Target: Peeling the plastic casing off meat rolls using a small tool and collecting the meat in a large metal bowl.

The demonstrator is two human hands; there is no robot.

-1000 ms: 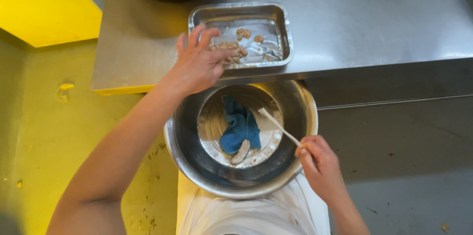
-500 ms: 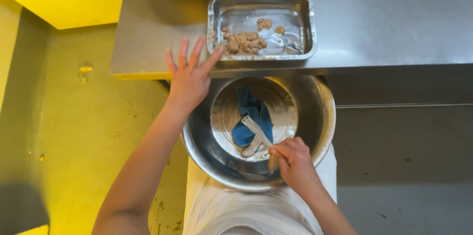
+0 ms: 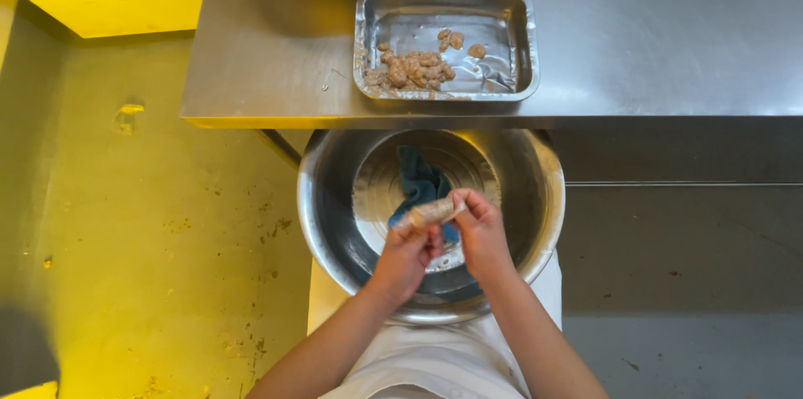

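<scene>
Both my hands over the steel bowl (image 3: 335,223). Left hand (image 3: 407,255) and right hand (image 3: 481,230) fingers pinched shut on a small pale piece (image 3: 431,213); its far side hidden, kind unclear. Blue cloth (image 3: 416,184) partly covered beneath.

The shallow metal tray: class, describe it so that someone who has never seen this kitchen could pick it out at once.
Start at the steel worktable across the top of the view. Near its front edge, just above the large round steel bowl over which both hands work, lies the shallow metal tray. It alone is rectangular, with rounded corners and small pale-brown pieces inside.
</scene>
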